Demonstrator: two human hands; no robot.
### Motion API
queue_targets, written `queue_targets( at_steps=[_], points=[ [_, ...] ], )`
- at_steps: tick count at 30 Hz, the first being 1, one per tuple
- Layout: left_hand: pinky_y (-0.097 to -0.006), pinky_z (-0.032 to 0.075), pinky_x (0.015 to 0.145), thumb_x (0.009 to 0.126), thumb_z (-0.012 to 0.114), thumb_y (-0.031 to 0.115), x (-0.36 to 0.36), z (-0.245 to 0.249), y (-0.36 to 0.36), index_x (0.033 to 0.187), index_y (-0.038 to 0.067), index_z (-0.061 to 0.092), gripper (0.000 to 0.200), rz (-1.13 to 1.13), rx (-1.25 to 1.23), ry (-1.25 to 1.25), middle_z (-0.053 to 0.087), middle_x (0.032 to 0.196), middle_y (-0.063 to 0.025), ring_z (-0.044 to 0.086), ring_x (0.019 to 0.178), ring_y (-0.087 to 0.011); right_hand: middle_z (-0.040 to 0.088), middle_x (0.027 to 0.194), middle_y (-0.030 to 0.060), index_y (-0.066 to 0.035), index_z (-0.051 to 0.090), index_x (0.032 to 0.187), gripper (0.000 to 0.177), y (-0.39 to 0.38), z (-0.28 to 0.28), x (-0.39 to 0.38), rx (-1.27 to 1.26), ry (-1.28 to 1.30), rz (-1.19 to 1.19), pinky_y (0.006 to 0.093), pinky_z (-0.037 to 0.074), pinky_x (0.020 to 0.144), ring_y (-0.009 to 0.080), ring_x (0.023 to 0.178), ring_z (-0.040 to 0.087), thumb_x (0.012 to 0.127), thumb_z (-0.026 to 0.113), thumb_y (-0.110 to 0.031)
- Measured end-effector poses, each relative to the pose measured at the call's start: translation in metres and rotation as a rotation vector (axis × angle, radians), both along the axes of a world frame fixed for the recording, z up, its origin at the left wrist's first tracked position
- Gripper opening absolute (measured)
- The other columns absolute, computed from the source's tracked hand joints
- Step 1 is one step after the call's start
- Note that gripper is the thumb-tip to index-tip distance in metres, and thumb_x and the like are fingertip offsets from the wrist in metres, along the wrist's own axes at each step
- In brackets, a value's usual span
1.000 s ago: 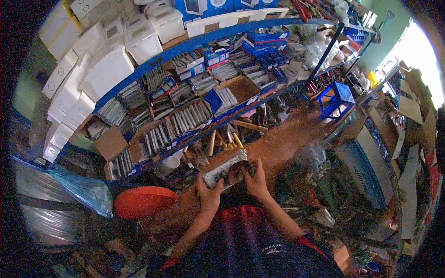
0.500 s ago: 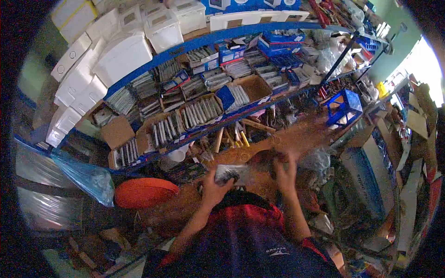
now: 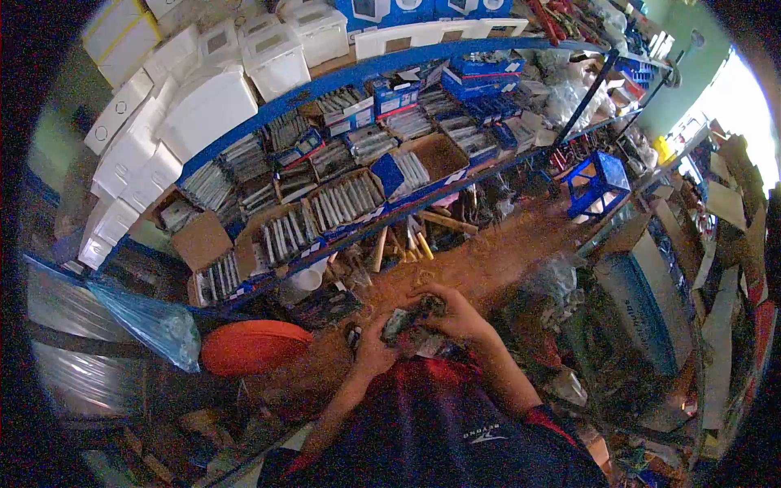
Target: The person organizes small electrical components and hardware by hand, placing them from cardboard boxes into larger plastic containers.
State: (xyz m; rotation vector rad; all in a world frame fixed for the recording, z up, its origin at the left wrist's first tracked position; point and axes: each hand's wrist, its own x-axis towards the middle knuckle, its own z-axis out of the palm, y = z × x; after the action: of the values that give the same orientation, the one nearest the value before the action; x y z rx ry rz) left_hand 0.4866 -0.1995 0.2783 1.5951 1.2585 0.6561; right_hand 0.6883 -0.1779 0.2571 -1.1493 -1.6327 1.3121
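Close in front of my chest, my left hand (image 3: 376, 348) is closed around a small dark packet (image 3: 396, 324) with a shiny plastic look. Beside it, my right hand (image 3: 457, 315) has its fingers curled over a small dark piece (image 3: 431, 307), whose kind I cannot make out. The two hands nearly meet. A pale, crinkled patch shows below them against my dark shirt, partly hidden by the hands.
Ahead runs a blue-edged shelf (image 3: 342, 241) with open cartons (image 3: 346, 201) full of thin packets. White boxes (image 3: 210, 106) are stacked above. A red oval cushion-like thing (image 3: 256, 346) sits at left, a blue stool (image 3: 598, 185) at right on the brown floor (image 3: 504, 244). Cardboard leans far right.
My right hand has come in from the right, where it was blurred, to the packet at my left hand. The packet's clear wrapping shows less now. The view has shifted slightly.
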Motion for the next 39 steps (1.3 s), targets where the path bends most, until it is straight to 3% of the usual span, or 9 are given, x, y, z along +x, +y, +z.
queue_targets(
  at_steps=[8, 12, 19, 23, 26, 28, 30, 33, 39],
  points=[
    [-0.0283, 0.047, 0.076, 0.070, 0.074, 0.021, -0.006, -0.021, 0.001, 0.103, 0.000, 0.056, 0.044, 0.124, 0.020, -0.219, 0.060, 0.092, -0.0049, 0.057, 0.083, -0.0129, 0.065, 0.099, 0.0113, 0.000, 0.060, 0.104, 0.034, -0.007, -0.019, 0.046, -0.131, -0.077, 0.053, 0.0347, 0.047, 0.084, 0.0221, 0.091, 0.061, 0.071, 0.067, -0.004],
    [-0.0291, 0.047, 0.076, 0.071, 0.074, 0.020, -0.020, -0.044, 0.018, 0.104, 0.000, 0.054, 0.043, 0.308, -0.017, -0.646, 0.061, 0.092, -0.0042, 0.057, 0.084, -0.0134, 0.064, 0.098, 0.0120, 0.001, 0.060, 0.102, 0.030, -0.020, -0.013, 0.067, -0.137, -0.325, -0.127, 0.0346, 0.046, 0.083, 0.0222, 0.092, 0.060, 0.073, 0.065, -0.004],
    [-0.0309, 0.047, 0.081, 0.072, 0.073, 0.019, -0.024, -0.002, 0.034, 0.111, 0.000, 0.053, 0.048, 0.029, -0.071, -0.037, 0.062, 0.099, -0.0097, 0.058, 0.090, -0.0160, 0.060, 0.100, 0.0137, -0.001, 0.053, 0.113, 0.037, -0.001, 0.034, 0.025, 0.103, -0.009, -0.454, 0.0327, 0.044, 0.086, 0.0216, 0.098, 0.056, 0.077, 0.062, -0.004],
    [-0.0378, 0.043, 0.092, 0.066, 0.077, 0.019, -0.010, -0.032, 0.019, 0.123, 0.006, 0.046, 0.066, -0.149, 0.362, 0.337, 0.056, 0.117, -0.0138, 0.055, 0.104, -0.0273, 0.060, 0.105, 0.0157, -0.002, 0.053, 0.113, 0.037, 0.015, 0.020, -0.037, 0.177, -0.148, -0.132, 0.0349, 0.044, 0.086, 0.0249, 0.096, 0.058, 0.077, 0.061, -0.004],
    [-0.0337, 0.046, 0.088, 0.069, 0.075, 0.017, -0.013, -0.047, 0.012, 0.118, 0.003, 0.049, 0.057, 0.064, 0.038, -0.198, 0.059, 0.110, -0.0116, 0.058, 0.098, -0.0228, 0.061, 0.103, 0.0171, -0.002, 0.055, 0.110, 0.034, 0.011, 0.012, -0.039, 0.076, -0.373, -0.008, 0.0358, 0.044, 0.086, 0.0266, 0.096, 0.058, 0.077, 0.060, -0.003],
    [-0.0325, 0.047, 0.085, 0.069, 0.074, 0.015, -0.020, -0.038, 0.009, 0.114, 0.002, 0.051, 0.052, 0.110, 0.020, -0.293, 0.060, 0.107, -0.0105, 0.059, 0.095, -0.0206, 0.063, 0.101, 0.0175, -0.003, 0.054, 0.114, 0.038, 0.010, 0.015, -0.028, 0.083, -0.135, 0.067, 0.0385, 0.046, 0.085, 0.0296, 0.094, 0.061, 0.078, 0.060, -0.006],
    [-0.0328, 0.048, 0.083, 0.069, 0.073, 0.014, -0.024, -0.017, 0.017, 0.112, 0.002, 0.053, 0.049, 0.020, 0.210, -0.145, 0.061, 0.105, -0.0098, 0.060, 0.093, -0.0193, 0.064, 0.101, 0.0171, -0.002, 0.055, 0.114, 0.037, 0.007, 0.016, -0.014, -0.030, 0.029, 0.123, 0.0382, 0.046, 0.084, 0.0292, 0.094, 0.061, 0.078, 0.058, -0.006],
    [-0.0326, 0.049, 0.078, 0.067, 0.074, 0.014, -0.028, -0.038, 0.027, 0.108, 0.001, 0.055, 0.047, 0.041, 0.020, -0.200, 0.063, 0.097, -0.0077, 0.061, 0.086, -0.0189, 0.065, 0.099, 0.0159, -0.002, 0.056, 0.113, 0.037, 0.004, 0.000, -0.002, 0.175, -0.048, 0.054, 0.0374, 0.046, 0.085, 0.0283, 0.093, 0.062, 0.077, 0.059, -0.005],
    [-0.0288, 0.048, 0.070, 0.067, 0.074, 0.018, -0.013, 0.004, 0.024, 0.098, 0.001, 0.059, 0.039, 0.180, 0.081, -0.198, 0.063, 0.085, -0.0040, 0.059, 0.075, -0.0129, 0.063, 0.105, 0.0161, 0.000, 0.057, 0.110, 0.040, 0.000, -0.001, 0.036, -0.241, -0.093, 0.171, 0.0369, 0.043, 0.090, 0.0277, 0.099, 0.058, 0.071, 0.060, -0.003]
  ],
)
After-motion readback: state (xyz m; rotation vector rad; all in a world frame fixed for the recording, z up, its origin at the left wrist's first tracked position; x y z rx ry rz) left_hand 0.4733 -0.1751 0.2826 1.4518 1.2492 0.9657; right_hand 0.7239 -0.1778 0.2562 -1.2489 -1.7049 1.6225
